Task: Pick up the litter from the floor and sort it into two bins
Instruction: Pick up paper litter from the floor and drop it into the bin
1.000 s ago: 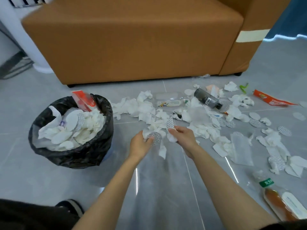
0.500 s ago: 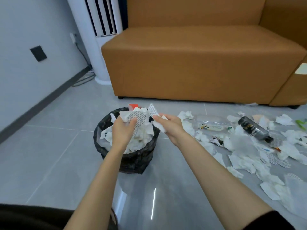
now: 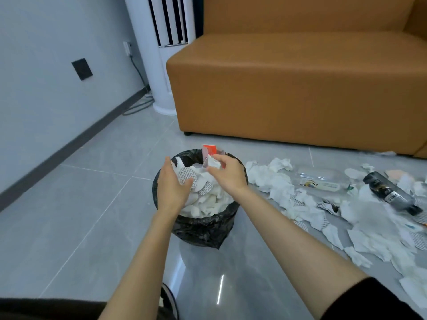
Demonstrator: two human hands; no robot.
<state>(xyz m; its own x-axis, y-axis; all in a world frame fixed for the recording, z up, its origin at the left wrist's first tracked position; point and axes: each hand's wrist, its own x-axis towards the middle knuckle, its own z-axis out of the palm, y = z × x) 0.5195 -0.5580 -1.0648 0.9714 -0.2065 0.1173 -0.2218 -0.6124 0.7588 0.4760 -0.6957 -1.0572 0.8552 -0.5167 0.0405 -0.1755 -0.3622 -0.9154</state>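
A bin lined with a black bag (image 3: 203, 229) stands on the grey floor, heaped with white tissues and printed round pads; a red packet (image 3: 209, 149) sticks up at its far rim. Both my hands hover over it. My left hand (image 3: 171, 190) has its fingers spread and relaxed, with a printed round pad (image 3: 184, 176) loose beside its palm. My right hand (image 3: 228, 175) pinches a crumpled white tissue scrap (image 3: 213, 163) at its fingertips above the bin's far side.
White tissues (image 3: 279, 181) and paper scraps litter the floor to the right, along with a clear plastic bottle (image 3: 323, 182) and a dark bottle (image 3: 390, 195). An orange sofa (image 3: 288, 88) stands behind, a white tower unit (image 3: 166, 54) by the wall at left.
Both hands carried paper from the floor pile left to the bin. The left hand has opened over it, dropping its bundle; the right still pinches a scrap.
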